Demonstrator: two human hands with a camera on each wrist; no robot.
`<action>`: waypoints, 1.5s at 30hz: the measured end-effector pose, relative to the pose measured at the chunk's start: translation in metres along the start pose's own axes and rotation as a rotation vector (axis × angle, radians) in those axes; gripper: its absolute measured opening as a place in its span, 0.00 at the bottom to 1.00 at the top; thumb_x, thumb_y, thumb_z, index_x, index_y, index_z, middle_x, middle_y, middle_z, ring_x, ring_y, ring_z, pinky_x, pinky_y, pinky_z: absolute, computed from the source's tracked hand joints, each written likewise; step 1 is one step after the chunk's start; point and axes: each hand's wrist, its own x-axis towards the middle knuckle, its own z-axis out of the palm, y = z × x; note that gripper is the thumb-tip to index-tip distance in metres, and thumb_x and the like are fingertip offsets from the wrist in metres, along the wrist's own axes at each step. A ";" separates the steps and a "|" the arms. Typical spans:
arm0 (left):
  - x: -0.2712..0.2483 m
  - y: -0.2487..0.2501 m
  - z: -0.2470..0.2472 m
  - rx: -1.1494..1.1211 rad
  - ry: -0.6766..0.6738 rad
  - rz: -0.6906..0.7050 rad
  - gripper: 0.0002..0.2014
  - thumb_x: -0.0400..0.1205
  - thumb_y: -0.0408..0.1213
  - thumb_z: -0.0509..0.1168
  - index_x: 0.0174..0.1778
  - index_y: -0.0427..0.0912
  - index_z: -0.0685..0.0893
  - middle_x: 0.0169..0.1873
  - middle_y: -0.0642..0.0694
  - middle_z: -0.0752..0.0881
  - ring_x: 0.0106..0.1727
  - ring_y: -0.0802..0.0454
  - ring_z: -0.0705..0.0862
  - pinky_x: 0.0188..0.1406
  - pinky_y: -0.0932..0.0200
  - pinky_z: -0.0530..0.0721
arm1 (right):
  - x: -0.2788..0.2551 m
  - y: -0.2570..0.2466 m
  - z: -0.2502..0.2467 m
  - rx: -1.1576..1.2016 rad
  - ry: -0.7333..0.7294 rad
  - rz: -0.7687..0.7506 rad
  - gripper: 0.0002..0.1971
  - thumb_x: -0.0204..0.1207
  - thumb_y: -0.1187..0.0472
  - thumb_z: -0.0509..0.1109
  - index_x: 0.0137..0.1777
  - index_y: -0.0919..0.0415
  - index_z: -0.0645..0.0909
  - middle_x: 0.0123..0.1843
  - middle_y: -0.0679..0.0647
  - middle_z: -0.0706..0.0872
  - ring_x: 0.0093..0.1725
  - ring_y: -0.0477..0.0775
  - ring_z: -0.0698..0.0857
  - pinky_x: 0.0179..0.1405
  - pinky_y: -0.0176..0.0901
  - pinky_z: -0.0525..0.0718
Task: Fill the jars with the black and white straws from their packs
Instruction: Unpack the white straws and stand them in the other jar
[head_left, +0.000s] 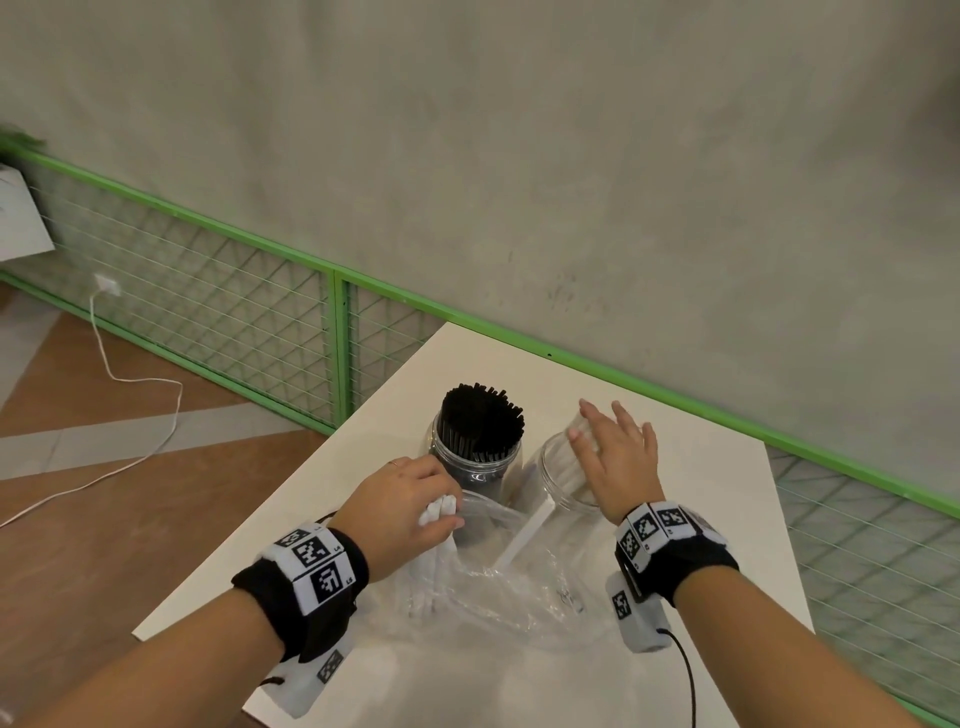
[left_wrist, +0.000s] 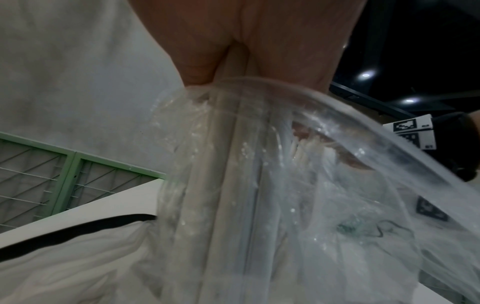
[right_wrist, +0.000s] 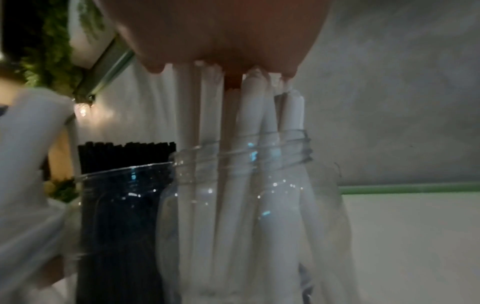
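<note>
Drawing the gripped bundle of white paper-wrapped straws (head_left: 440, 512) from the clear plastic pack (head_left: 511, 571), the left hand (head_left: 402, 499) should lift straight while the flat, open right hand (head_left: 615, 457) steadies straws in the clear jar (head_left: 558, 475).

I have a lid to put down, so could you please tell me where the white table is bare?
The white table is bare right of the clear jar of white straws, toward the right edge, and behind both jars. It is crowded in front, where the crumpled clear plastic pack spreads.
</note>
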 end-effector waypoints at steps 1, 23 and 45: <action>0.000 0.000 0.000 -0.001 -0.003 -0.001 0.21 0.74 0.63 0.52 0.49 0.57 0.82 0.49 0.60 0.79 0.50 0.59 0.76 0.51 0.64 0.72 | 0.000 0.001 0.003 -0.111 -0.021 -0.004 0.40 0.72 0.28 0.39 0.80 0.46 0.63 0.82 0.47 0.66 0.85 0.52 0.50 0.81 0.61 0.42; 0.002 0.001 -0.005 -0.005 -0.028 0.015 0.21 0.74 0.63 0.51 0.50 0.57 0.82 0.50 0.61 0.79 0.48 0.61 0.74 0.50 0.68 0.69 | 0.022 0.005 0.004 -0.178 0.086 0.079 0.25 0.72 0.43 0.71 0.68 0.49 0.77 0.66 0.52 0.79 0.67 0.63 0.72 0.62 0.58 0.72; 0.000 0.010 -0.009 -0.154 0.037 -0.078 0.30 0.73 0.57 0.70 0.70 0.53 0.72 0.59 0.55 0.81 0.58 0.56 0.79 0.49 0.68 0.68 | -0.085 -0.097 0.026 0.791 -0.107 0.003 0.17 0.77 0.62 0.72 0.61 0.42 0.77 0.52 0.41 0.87 0.48 0.36 0.83 0.45 0.25 0.78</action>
